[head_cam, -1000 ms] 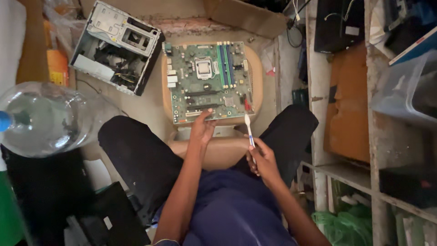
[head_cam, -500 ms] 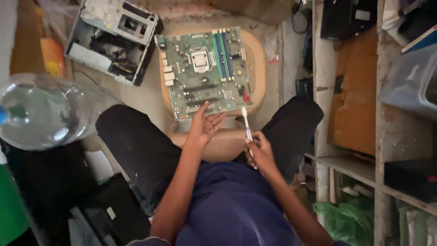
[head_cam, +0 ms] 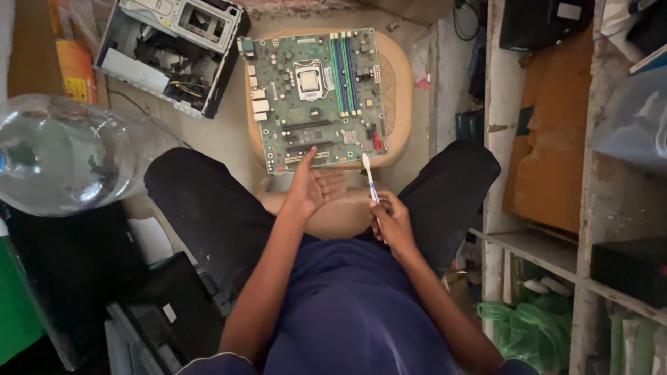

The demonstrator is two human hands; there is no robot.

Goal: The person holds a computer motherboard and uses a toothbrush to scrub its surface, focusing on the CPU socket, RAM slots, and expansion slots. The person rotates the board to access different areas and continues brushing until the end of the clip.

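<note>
Right hand [head_cam: 390, 221] grips toothbrush [head_cam: 370, 180] (left hand [head_cam: 314, 187] open) beside motherboard [head_cam: 313, 97].

A dusty concrete floor [head_cam: 222, 132] lies under dim, warm light. Left of the hands stand an open computer case [head_cam: 170, 48] and a large clear water bottle [head_cam: 66, 153]. Right of them rise worn shelves [head_cam: 549, 243] holding cardboard [head_cam: 549, 139], dark boxes and a green plastic bag [head_cam: 528, 326].

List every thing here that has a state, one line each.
Motherboard: flat on the stool, processor socket up.
Stool: upright, bearing the board.
Computer case: open, insides exposed.
Left hand: open, thumb at the board's edge.
Right hand: shut on toothbrush, bristles up.
</note>
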